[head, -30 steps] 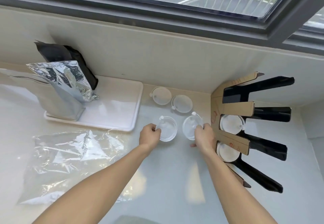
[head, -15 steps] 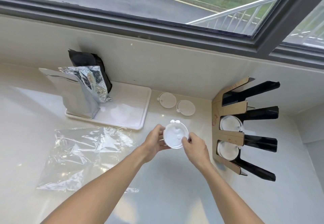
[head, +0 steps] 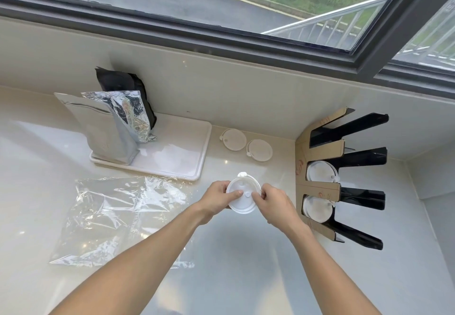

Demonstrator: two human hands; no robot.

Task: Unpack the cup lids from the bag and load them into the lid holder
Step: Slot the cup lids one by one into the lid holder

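1. The clear plastic bag (head: 118, 216) lies flat on the counter (head: 246, 265) and looks empty, so unpacking appears done.
2. The lid holder (head: 320, 189) stands at the right; two of its slots each show lids, while the upper slot looks empty.
3. The left hand (head: 216, 200) and right hand (head: 273, 203) both grasp a small stack of lids (head: 242, 195) by its rim, raised above the counter.
4. Two loose lids (head: 246, 143) lie near the wall, beside the white tray (head: 182, 164).
5. Judged remaining: load the held stack, then the two loose lids.
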